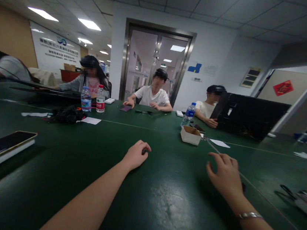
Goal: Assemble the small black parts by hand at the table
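My left hand [136,155] rests on the dark green table [159,205], its fingers curled shut around a small dark thing [144,151] that I cannot make out. My right hand [226,174] hovers just above the table to the right, palm down with the fingers spread and bent; a dark shape shows under its far edge, mostly hidden. A silver bracelet [250,215] circles my right wrist. A small open cardboard box [190,135] sits beyond my right hand.
A phone on a white box [12,142] lies at the left. Water bottles [86,99] [101,99] [189,115], papers [91,120] and a black bundle [68,114] stand farther back. Several people sit across the table; one holds a black laptop [251,116]. Scissors [286,191] lie at the right.
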`<state>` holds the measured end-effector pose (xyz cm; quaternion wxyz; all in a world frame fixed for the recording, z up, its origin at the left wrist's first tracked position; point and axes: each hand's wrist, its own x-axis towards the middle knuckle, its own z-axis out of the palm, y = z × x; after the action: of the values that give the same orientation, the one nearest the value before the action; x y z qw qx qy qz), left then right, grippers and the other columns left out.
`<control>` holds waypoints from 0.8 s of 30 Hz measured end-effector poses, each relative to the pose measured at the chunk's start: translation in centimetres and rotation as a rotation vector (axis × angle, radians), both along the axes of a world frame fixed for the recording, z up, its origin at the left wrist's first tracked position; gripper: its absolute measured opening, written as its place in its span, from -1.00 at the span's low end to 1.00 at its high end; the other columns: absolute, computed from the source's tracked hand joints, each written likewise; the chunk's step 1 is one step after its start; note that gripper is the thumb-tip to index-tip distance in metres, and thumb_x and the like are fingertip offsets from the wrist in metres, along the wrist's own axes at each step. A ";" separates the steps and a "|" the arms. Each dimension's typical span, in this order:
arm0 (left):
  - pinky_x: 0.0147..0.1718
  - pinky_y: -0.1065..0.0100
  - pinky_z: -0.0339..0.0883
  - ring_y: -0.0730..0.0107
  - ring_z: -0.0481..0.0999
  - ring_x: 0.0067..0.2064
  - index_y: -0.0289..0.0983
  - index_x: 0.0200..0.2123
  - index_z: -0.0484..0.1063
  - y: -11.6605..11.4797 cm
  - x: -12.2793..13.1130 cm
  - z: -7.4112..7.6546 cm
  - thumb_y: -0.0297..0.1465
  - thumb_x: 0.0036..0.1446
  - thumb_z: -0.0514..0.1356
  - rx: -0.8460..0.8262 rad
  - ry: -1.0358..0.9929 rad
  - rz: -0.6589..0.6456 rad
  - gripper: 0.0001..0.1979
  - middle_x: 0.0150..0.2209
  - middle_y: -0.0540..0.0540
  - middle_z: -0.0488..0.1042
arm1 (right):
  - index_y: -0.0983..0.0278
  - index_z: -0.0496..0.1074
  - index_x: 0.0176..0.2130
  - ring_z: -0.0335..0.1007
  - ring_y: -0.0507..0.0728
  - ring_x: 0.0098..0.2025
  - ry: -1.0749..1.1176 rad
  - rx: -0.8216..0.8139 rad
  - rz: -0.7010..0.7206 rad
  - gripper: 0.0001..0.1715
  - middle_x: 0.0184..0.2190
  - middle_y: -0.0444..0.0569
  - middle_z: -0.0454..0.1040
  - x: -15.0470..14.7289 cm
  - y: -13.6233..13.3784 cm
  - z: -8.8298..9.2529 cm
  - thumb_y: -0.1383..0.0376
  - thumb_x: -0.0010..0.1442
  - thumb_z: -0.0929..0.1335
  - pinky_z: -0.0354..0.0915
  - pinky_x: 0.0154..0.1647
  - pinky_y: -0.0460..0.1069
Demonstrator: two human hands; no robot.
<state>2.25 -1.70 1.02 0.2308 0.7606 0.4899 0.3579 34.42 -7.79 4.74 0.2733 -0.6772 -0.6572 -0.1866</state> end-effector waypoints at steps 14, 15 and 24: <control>-0.06 0.30 0.27 0.36 0.37 -0.11 -0.20 -0.31 0.40 1.1 1.1 -0.6 -0.21 0.25 -0.20 0.034 -0.472 0.159 -0.59 -0.20 -0.09 0.35 | 0.24 0.20 -0.40 0.38 -0.04 -0.57 1.491 -0.724 0.789 -0.73 -0.59 -0.24 0.35 -21.0 5.1 -3.6 0.28 -0.01 0.40 0.35 -0.53 -0.12; -0.05 0.30 0.27 0.36 0.37 -0.10 -0.20 -0.31 0.40 0.9 1.2 -0.5 -0.20 0.25 -0.21 0.032 -0.463 0.154 -0.58 -0.18 -0.09 0.34 | 0.24 0.18 -0.41 0.36 -0.05 -0.58 1.543 -0.699 0.776 -0.70 -0.60 -0.25 0.34 -21.1 5.2 -3.7 0.27 -0.03 0.42 0.33 -0.54 -0.14; -0.17 0.33 0.31 0.38 0.37 -0.15 -0.20 -0.24 0.40 1.6 0.9 -0.6 -0.21 0.24 -0.15 -0.029 -0.563 0.205 -0.63 -0.13 -0.11 0.28 | 0.26 0.24 -0.39 0.39 -0.01 -0.56 1.452 -0.590 0.774 -0.65 -0.58 -0.22 0.37 -20.0 5.7 -4.3 0.29 -0.13 0.46 0.36 -0.50 -0.09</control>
<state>3.18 -0.13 0.46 0.3308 0.5747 0.4861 0.5692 14.40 -2.07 0.42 0.4822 -0.4011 -0.5258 0.5746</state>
